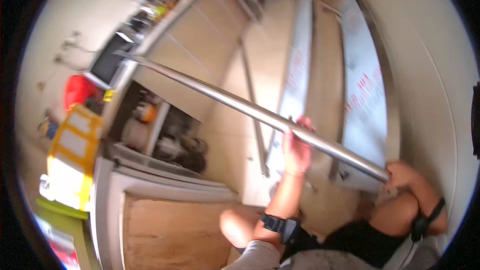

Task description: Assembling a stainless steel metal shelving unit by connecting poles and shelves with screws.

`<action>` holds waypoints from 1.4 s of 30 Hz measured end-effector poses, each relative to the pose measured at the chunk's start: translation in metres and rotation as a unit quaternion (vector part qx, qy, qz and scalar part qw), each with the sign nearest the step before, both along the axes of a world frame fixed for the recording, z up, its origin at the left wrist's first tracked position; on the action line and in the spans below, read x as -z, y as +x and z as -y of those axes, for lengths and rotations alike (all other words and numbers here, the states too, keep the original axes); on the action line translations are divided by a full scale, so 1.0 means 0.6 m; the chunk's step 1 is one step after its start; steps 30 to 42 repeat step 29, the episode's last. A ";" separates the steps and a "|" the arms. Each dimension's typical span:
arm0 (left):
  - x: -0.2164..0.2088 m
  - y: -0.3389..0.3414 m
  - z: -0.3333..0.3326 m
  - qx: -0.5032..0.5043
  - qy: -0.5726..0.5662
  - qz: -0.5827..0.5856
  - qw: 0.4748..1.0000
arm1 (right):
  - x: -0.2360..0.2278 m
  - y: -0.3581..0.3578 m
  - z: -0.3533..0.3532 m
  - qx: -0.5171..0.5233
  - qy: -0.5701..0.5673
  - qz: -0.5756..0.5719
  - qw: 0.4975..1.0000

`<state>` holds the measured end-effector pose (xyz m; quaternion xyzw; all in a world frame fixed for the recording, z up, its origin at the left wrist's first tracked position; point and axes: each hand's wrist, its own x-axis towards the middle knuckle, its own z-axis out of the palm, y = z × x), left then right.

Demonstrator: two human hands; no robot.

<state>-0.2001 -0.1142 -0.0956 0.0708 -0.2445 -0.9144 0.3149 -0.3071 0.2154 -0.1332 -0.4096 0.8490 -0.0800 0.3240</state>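
Note:
A long shiny metal tube (215, 90) slants across the view, from the far left down to the near right. My left hand (297, 147) is closed around it from below, right of its middle, with fingertips showing past the far side. My right hand (398, 175) is closed at the tube's near right end, and its fingers are partly hidden and blurred. Beyond the tube lie two long flat metal panels with red print, one in the middle (296, 70) and a wider one on the right (364, 77).
A thin metal bar (253, 105) passes under the tube. On the left stands a bench (172, 32) with small items on top and an open compartment (162, 130). Near it are a yellow-and-white box (75, 142) and a wooden panel (175, 230). A pale wall (430, 65) rises on the right.

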 end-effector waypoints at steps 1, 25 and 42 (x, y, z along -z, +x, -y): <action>-0.003 -0.011 0.016 0.013 0.008 0.035 0.999 | -0.008 0.007 -0.008 0.051 -0.033 0.022 0.998; -0.122 -0.008 -0.116 -0.098 -0.185 0.042 0.977 | -0.041 0.032 -0.002 0.004 0.049 -0.068 0.996; -0.160 -0.016 -0.097 -0.061 -0.224 0.056 0.971 | -0.081 0.039 0.025 -0.016 -0.133 -0.057 0.989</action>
